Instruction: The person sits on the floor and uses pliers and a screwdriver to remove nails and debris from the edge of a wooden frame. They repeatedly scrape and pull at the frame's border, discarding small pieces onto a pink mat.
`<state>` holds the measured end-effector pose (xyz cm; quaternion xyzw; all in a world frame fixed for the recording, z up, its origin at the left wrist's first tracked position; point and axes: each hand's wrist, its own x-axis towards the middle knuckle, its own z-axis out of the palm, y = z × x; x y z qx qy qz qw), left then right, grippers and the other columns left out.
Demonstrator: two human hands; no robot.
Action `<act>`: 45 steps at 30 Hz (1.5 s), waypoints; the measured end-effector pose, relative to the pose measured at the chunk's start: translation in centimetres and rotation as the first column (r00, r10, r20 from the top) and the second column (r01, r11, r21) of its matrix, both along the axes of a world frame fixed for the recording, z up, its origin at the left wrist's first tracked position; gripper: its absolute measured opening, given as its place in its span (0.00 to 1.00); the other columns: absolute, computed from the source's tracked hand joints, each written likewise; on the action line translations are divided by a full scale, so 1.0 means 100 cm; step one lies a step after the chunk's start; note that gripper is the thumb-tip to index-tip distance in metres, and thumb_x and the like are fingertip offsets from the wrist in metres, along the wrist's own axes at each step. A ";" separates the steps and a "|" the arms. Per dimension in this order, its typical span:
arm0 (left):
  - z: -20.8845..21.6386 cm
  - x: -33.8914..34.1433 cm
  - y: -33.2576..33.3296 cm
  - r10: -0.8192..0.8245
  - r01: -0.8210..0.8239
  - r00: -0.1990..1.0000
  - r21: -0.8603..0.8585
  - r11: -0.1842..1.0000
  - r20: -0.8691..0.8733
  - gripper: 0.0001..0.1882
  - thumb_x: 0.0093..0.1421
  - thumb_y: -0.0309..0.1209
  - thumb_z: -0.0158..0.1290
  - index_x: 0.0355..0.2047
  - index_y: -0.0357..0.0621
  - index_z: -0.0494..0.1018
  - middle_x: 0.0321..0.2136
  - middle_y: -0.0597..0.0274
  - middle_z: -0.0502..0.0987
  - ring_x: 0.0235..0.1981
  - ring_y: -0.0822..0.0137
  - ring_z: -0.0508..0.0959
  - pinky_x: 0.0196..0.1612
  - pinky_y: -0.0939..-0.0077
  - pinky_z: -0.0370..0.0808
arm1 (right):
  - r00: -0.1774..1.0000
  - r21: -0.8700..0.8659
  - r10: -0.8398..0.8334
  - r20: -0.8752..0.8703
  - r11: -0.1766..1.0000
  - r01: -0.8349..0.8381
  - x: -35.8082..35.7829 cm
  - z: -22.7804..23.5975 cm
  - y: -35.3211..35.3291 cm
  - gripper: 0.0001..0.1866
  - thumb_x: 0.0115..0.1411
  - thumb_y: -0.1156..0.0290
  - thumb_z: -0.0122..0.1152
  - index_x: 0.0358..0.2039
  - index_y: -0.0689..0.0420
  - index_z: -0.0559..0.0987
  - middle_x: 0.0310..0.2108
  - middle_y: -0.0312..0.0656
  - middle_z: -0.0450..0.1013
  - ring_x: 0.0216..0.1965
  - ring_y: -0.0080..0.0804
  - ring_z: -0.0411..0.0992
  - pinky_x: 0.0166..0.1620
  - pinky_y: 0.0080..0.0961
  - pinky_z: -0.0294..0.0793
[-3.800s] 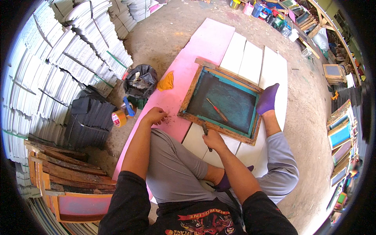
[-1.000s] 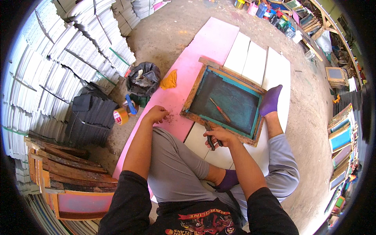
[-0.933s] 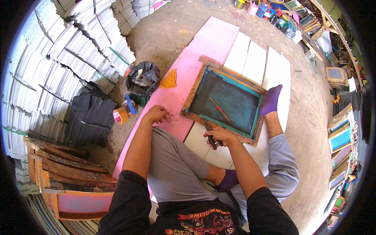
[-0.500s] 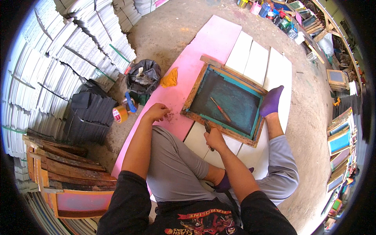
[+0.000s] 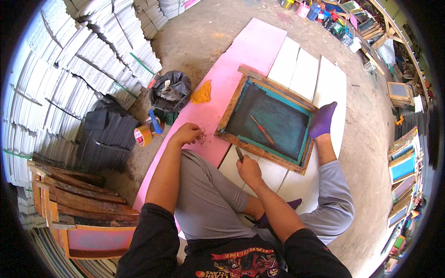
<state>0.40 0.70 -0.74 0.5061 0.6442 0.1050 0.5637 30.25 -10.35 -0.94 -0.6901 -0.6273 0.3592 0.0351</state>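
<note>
The person sits cross-kneed on the boards, with a rectangular wooden frame holding a dark, teal-bordered mesh [image 5: 259,152] lying flat in front, across the seam between a smooth pink board [image 5: 252,44] and several long white boards [image 5: 282,60], so that both carry it. A foot in a purple sock [image 5: 323,120] sits against the frame's right side, probably to keep it from sliding. The right hand [image 5: 250,170] is closed round a dark metal hand tool [image 5: 239,154], its tip pointing up toward the frame's near rail; the palm hides the handle, and the firm wrap likely serves control. The left hand [image 5: 188,133] hovers or rests at the pink board, beside small dark crumbs [image 5: 200,142], its fingers loosely curled; whether anything is pinched between them cannot be told. A slim screwdriver-like tool with a red handle [image 5: 266,135] lies on the mesh, seemingly parked within reach of the right hand. Past the left hand, a crumpled orange cloth [image 5: 201,94] lies on the pink board's edge, and a black plastic bag [image 5: 178,100] stands open just beside it, apparently handy for scraps.
</note>
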 end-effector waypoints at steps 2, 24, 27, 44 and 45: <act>-0.004 -0.003 -0.004 -0.021 0.023 0.998 -0.022 0.999 0.064 0.19 0.64 0.44 0.57 0.40 0.37 0.80 0.28 0.59 0.81 0.20 0.70 0.76 0.21 0.75 0.70 | 0.994 0.040 0.069 -0.081 0.997 -0.066 -0.016 0.007 0.004 0.18 0.62 0.61 0.59 0.37 0.67 0.77 0.30 0.64 0.77 0.37 0.64 0.77 0.42 0.53 0.75; -0.004 -0.006 0.001 0.252 -0.259 0.941 0.005 0.966 0.227 0.16 0.62 0.43 0.61 0.35 0.41 0.79 0.26 0.63 0.80 0.21 0.70 0.77 0.23 0.74 0.72 | 0.727 -0.456 -0.172 -0.665 0.864 -0.213 -0.076 0.009 0.066 0.10 0.70 0.62 0.55 0.44 0.53 0.78 0.28 0.34 0.76 0.23 0.22 0.71 0.26 0.25 0.71; -0.006 -0.008 0.003 0.314 -0.314 0.944 -0.018 0.949 0.101 0.17 0.62 0.44 0.60 0.34 0.41 0.79 0.27 0.62 0.80 0.20 0.70 0.75 0.22 0.74 0.70 | 0.711 -0.466 -0.234 -0.663 0.872 -0.147 -0.066 0.001 0.060 0.12 0.70 0.60 0.55 0.45 0.54 0.77 0.29 0.36 0.77 0.25 0.25 0.74 0.27 0.27 0.73; -0.006 -0.008 0.002 0.196 -0.192 0.980 -0.082 0.978 0.041 0.18 0.66 0.46 0.56 0.38 0.42 0.78 0.27 0.64 0.80 0.20 0.70 0.75 0.23 0.74 0.72 | 0.668 -0.663 -0.469 -0.578 0.747 -0.049 0.057 0.019 0.035 0.22 0.72 0.57 0.50 0.58 0.57 0.69 0.39 0.54 0.80 0.36 0.43 0.83 0.34 0.39 0.83; -0.007 -0.008 0.001 0.203 -0.198 0.978 -0.089 0.976 0.052 0.18 0.66 0.46 0.56 0.38 0.42 0.78 0.27 0.64 0.80 0.20 0.70 0.75 0.22 0.74 0.72 | 0.665 -0.669 -0.471 -0.580 0.741 -0.059 0.059 0.021 0.038 0.22 0.72 0.56 0.50 0.58 0.58 0.69 0.39 0.54 0.80 0.36 0.43 0.83 0.34 0.39 0.83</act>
